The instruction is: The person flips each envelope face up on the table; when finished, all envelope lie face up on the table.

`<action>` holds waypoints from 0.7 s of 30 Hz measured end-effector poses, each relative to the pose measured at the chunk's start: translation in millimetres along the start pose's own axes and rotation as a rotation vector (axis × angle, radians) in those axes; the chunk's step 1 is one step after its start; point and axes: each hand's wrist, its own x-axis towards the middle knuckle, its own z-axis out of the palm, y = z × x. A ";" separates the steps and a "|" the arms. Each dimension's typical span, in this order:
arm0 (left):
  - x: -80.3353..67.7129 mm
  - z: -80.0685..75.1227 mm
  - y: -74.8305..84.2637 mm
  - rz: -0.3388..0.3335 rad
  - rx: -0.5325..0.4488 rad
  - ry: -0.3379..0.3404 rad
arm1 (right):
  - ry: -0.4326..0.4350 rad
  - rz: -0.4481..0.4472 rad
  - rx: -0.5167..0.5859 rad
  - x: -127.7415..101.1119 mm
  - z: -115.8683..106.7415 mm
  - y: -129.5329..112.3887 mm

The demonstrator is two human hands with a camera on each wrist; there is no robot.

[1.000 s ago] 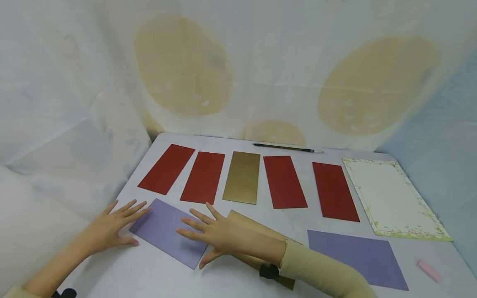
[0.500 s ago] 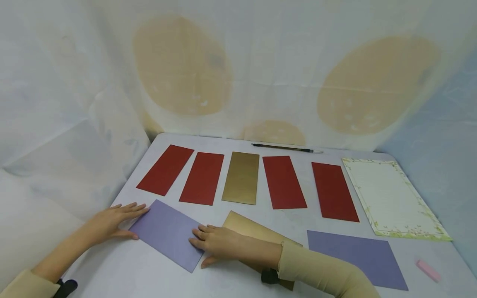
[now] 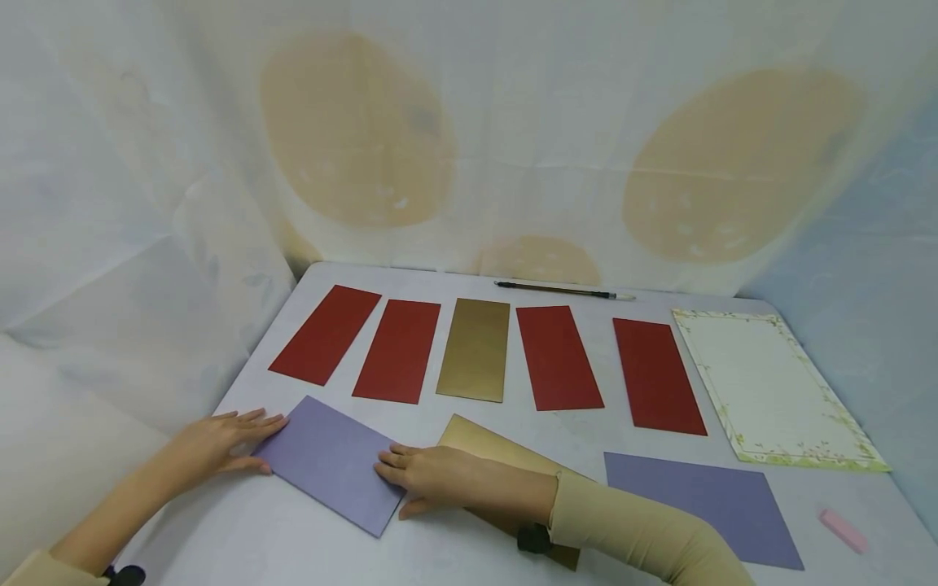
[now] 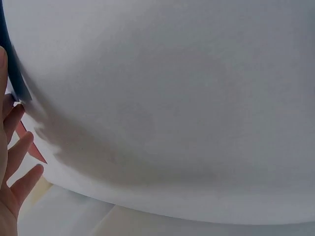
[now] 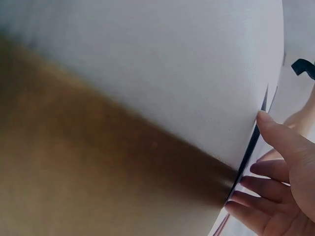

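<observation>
A lavender paper card [image 3: 330, 460] lies at an angle on the left front of the white table. At its left end my left hand [image 3: 208, 448] rests with fingers extended along the edge and the thumb lower down. My right hand [image 3: 432, 476] touches the card's right end, fingertips on top and thumb by the near corner. Beneath the right forearm lies a gold card [image 3: 498, 443], partly hidden. The right wrist view shows the fingers [image 5: 263, 189] and thumb along the lavender card's dark edge. At the left wrist view's side, the left fingertips appear near the card.
Behind stand in a row red cards [image 3: 399, 350] and a gold card [image 3: 475, 350], all flat. A brush [image 3: 557, 289] lies at the back. To the right are a flower-bordered sheet [image 3: 777, 391], a second lavender card [image 3: 703, 505] and a pink eraser-like block [image 3: 843, 531].
Both hands have come down from above the lavender card onto its two ends, their spread fingers drawing closer together. The card has shifted slightly toward the person.
</observation>
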 end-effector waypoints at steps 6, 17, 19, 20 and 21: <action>-11.0 -0.1 6.9 -0.100 -0.070 -0.025 | 0.003 -0.009 0.012 1.2 -0.5 1.5; -23.1 0.6 18.5 -0.146 -0.250 0.109 | 0.044 -0.074 0.067 -1.0 -2.4 6.7; -25.7 3.0 17.8 -0.151 -0.297 0.147 | 0.049 -0.083 0.090 -1.8 -3.1 7.4; -26.8 3.5 17.6 -0.148 -0.312 0.170 | 0.056 -0.087 0.101 -2.4 -3.2 7.8; -27.7 3.7 17.3 -0.150 -0.322 0.194 | 0.064 -0.089 0.108 -3.2 -3.4 8.0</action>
